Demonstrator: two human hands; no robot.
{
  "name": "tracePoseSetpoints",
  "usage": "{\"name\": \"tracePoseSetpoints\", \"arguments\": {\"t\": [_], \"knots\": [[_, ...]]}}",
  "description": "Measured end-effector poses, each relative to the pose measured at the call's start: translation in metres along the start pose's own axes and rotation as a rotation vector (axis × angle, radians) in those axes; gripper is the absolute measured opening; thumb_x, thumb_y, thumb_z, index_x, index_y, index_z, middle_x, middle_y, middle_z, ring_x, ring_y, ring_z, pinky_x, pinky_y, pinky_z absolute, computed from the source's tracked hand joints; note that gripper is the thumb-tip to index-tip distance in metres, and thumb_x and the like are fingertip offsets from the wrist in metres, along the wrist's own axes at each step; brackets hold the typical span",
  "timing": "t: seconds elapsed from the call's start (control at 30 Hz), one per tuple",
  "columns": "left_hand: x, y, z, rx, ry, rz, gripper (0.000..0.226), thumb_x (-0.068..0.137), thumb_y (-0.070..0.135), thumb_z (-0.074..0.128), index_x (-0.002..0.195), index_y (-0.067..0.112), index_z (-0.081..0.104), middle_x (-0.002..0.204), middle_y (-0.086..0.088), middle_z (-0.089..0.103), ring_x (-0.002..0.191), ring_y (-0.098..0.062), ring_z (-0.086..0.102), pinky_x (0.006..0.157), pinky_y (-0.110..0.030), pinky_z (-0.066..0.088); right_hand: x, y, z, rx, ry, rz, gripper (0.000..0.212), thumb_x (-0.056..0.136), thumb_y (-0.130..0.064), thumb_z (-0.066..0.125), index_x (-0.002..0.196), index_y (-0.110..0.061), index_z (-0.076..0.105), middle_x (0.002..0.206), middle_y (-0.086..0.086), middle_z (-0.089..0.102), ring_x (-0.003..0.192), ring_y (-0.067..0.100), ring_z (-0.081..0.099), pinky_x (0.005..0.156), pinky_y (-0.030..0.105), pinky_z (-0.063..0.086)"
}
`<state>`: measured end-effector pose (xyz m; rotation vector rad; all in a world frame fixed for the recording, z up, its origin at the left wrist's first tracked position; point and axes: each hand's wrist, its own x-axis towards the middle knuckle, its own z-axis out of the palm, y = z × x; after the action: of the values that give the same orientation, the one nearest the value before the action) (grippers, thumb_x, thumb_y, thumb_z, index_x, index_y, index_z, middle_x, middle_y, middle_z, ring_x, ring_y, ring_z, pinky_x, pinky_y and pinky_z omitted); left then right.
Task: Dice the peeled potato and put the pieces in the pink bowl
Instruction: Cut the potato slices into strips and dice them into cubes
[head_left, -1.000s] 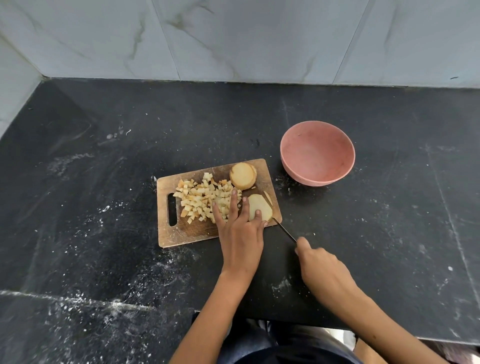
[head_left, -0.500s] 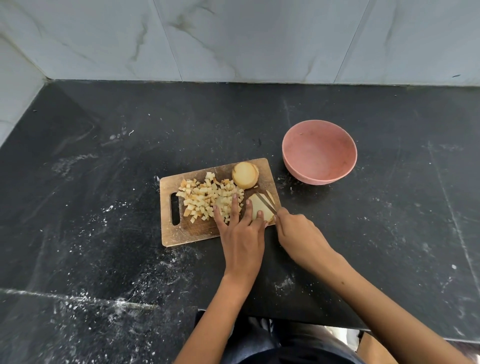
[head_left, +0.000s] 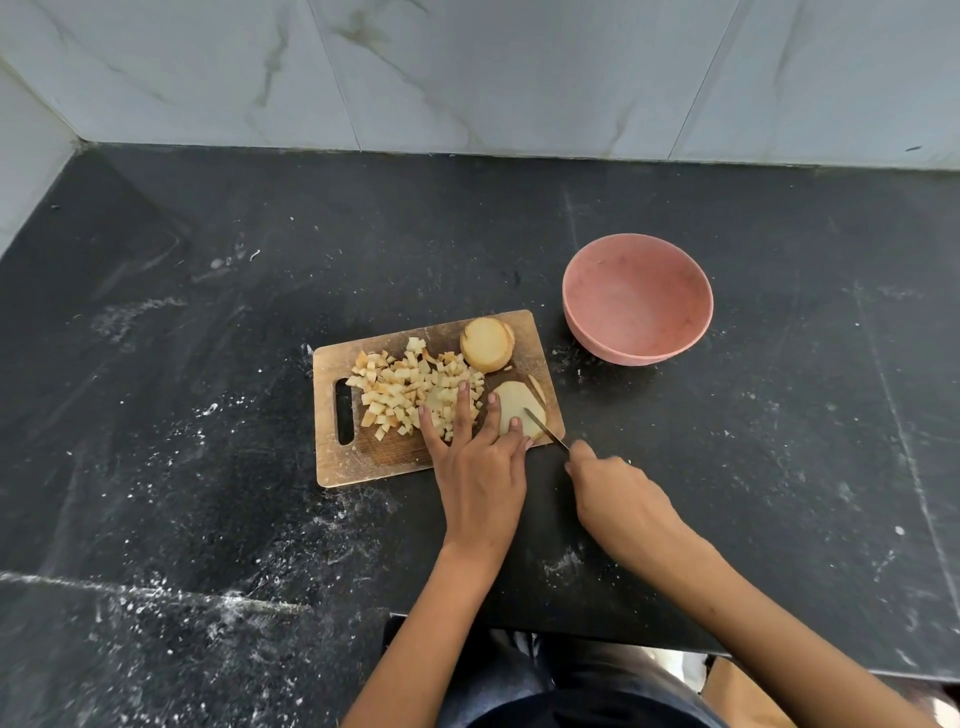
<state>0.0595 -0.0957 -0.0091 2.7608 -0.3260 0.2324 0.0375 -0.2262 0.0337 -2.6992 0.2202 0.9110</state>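
Roughly half done, by my reading: diced potato pieces (head_left: 413, 389) are lying heaped on the cutting board (head_left: 374, 462); the pink bowl (head_left: 637, 304) is sitting empty on the bench; left hand (head_left: 480, 467) is pressing flat-fingered on the potato slice (head_left: 517, 410); right hand (head_left: 618, 499) is gripping the knife (head_left: 545, 428), blade on that slice; a potato chunk (head_left: 487, 344) is waiting uncut.

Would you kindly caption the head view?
Left hand steadies a potato slice on the cutting board; right hand slices with a knife.

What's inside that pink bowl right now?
Nothing shows inside the pink bowl: its visible inner surface is bare. All the diced potato lies on the cutting board. The near inner wall is hidden by the rim.
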Motion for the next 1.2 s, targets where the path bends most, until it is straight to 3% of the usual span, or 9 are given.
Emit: {"name": "tracePoseSetpoints", "arguments": {"t": [0.13, 0.3, 0.43, 0.6, 0.77, 0.9, 1.03, 1.2], "knots": [[-0.001, 0.0, 0.0, -0.008, 0.003, -0.009, 0.011, 0.085, 0.022, 0.071, 0.095, 0.02, 0.077, 0.122, -0.007, 0.065, 0.137, -0.035, 0.035, 0.113, -0.055, -0.003, -0.014, 0.014, 0.008, 0.001, 0.025, -0.024, 0.007, 0.101, -0.014, 0.029, 0.095, -0.018, 0.027, 0.076, 0.002, 0.044, 0.071, 0.027, 0.047, 0.062, 0.036, 0.037], [-0.002, -0.001, 0.001, -0.03, -0.008, -0.015, 0.013, 0.086, 0.022, 0.07, 0.097, 0.022, 0.076, 0.126, -0.006, 0.063, 0.139, -0.034, 0.032, 0.113, -0.056, -0.004, -0.018, 0.015, 0.006, 0.007, 0.017, -0.016, 0.01, 0.102, -0.018, 0.028, 0.093, -0.019, 0.025, 0.069, -0.002, 0.036, 0.063, 0.022, 0.041, 0.063, 0.035, 0.036], [-0.003, -0.001, 0.002, -0.044, 0.015, -0.006, 0.012, 0.085, 0.021, 0.071, 0.096, 0.02, 0.076, 0.126, -0.008, 0.062, 0.139, -0.034, 0.032, 0.113, -0.054, -0.007, -0.018, 0.02, 0.005, 0.112, -0.013, -0.004, 0.018, 0.104, -0.028, 0.026, 0.091, -0.016, 0.031, 0.074, 0.003, 0.046, 0.068, 0.024, 0.046, 0.064, 0.034, 0.038], [-0.003, -0.002, 0.004, -0.07, 0.05, -0.006, 0.007, 0.083, 0.019, 0.073, 0.089, 0.02, 0.077, 0.126, -0.011, 0.062, 0.139, -0.035, 0.033, 0.112, -0.06, 0.002, -0.014, 0.018, 0.008, 0.233, 0.008, -0.013, 0.024, 0.104, -0.03, 0.028, 0.095, -0.011, 0.039, 0.091, 0.015, 0.06, 0.084, 0.033, 0.058, 0.07, 0.038, 0.045], [-0.003, -0.004, 0.005, -0.076, 0.057, 0.009, 0.007, 0.083, 0.019, 0.073, 0.089, 0.021, 0.077, 0.124, -0.009, 0.063, 0.139, -0.034, 0.032, 0.111, -0.06, 0.001, -0.028, 0.023, 0.018, 0.127, 0.055, -0.001, 0.019, 0.104, -0.03, 0.024, 0.092, -0.016, 0.03, 0.077, 0.006, 0.049, 0.081, 0.034, 0.058, 0.064, 0.037, 0.04], [-0.002, -0.009, 0.005, -0.095, 0.077, 0.034, 0.006, 0.083, 0.019, 0.074, 0.088, 0.02, 0.077, 0.121, -0.008, 0.066, 0.138, -0.033, 0.034, 0.112, -0.058, -0.002, -0.033, 0.02, 0.013, 0.211, 0.126, -0.032, 0.025, 0.104, -0.034, 0.024, 0.093, -0.013, 0.033, 0.079, 0.009, 0.055, 0.076, 0.033, 0.056, 0.065, 0.038, 0.042], [-0.002, -0.007, 0.002, -0.063, 0.061, 0.05, 0.007, 0.083, 0.019, 0.074, 0.089, 0.018, 0.077, 0.116, -0.008, 0.068, 0.135, -0.034, 0.039, 0.112, -0.059, 0.0, -0.027, 0.005, 0.0, 0.301, 0.26, -0.103, 0.023, 0.103, -0.033, 0.029, 0.091, -0.015, 0.036, 0.068, 0.0, 0.051, 0.066, 0.025, 0.054, 0.06, 0.036, 0.04], [-0.003, -0.003, -0.002, -0.035, 0.034, 0.035, 0.009, 0.084, 0.018, 0.073, 0.092, 0.017, 0.077, 0.118, -0.01, 0.067, 0.135, -0.035, 0.039, 0.112, -0.055, -0.006, -0.004, -0.006, -0.011, 0.169, 0.201, -0.1, 0.024, 0.104, -0.029, 0.029, 0.101, -0.009, 0.043, 0.09, 0.013, 0.06, 0.078, 0.03, 0.058, 0.065, 0.036, 0.043]]}}
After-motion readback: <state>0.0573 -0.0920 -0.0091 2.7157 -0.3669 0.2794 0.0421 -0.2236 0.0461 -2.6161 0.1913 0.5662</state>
